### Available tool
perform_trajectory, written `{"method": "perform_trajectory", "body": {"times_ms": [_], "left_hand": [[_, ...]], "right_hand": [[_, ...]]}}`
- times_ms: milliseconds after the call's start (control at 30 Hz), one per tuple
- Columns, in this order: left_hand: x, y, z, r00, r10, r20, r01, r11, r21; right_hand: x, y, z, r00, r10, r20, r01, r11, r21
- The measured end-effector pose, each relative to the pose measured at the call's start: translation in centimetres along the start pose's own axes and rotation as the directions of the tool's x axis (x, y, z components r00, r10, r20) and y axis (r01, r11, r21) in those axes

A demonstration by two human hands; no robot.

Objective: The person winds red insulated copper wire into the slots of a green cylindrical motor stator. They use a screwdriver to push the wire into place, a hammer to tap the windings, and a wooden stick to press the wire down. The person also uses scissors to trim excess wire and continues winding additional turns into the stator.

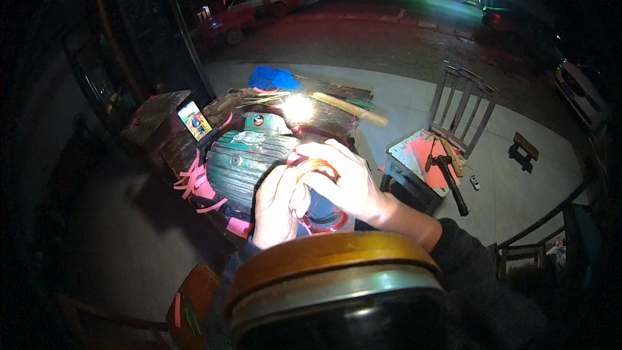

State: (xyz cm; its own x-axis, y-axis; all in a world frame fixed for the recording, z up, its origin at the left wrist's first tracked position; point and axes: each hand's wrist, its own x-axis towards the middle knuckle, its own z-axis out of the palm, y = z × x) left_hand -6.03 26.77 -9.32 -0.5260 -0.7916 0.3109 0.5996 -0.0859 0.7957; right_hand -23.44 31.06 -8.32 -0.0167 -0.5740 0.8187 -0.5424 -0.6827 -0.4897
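A ribbed green-grey electric motor housing [243,165] lies on a dark wooden bench [337,113]. My left hand [275,207] and my right hand [343,178] meet at its open end. Both grip a bundle of copper winding wire [316,167] that loops between my fingers. More copper coil [327,220] shows inside the motor opening below my hands. Pink paper strips [197,188] hang off the housing's left side.
A lit phone [194,120] leans at the bench's left. A bright lamp [298,109], a wooden stick [350,109] and blue cloth [273,79] lie behind. A chair [447,136] to the right holds a hammer [452,181]. A round metal tin [337,285] sits near me.
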Motion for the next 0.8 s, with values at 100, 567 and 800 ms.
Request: {"method": "perform_trajectory", "body": {"times_ms": [100, 567, 800], "left_hand": [[0.1, -0.5, -0.5, 0.998, -0.019, -0.052, 0.013, 0.995, -0.103], [-0.7, 0.3, -3.0, 0.985, -0.125, -0.116, 0.131, 0.99, 0.05], [-1.2, 1.0, -4.7, 0.992, -0.071, -0.101, 0.098, 0.95, 0.295]], "right_hand": [[-0.5, 1.4, 0.7, 0.997, -0.081, 0.02, 0.083, 0.992, -0.098], [-6.4, 10.2, 1.0, 0.97, -0.039, 0.238, 0.115, 0.944, -0.311], [-13.1, 12.7, -0.6, 0.91, 0.344, 0.233, -0.273, 0.918, -0.287]]}}
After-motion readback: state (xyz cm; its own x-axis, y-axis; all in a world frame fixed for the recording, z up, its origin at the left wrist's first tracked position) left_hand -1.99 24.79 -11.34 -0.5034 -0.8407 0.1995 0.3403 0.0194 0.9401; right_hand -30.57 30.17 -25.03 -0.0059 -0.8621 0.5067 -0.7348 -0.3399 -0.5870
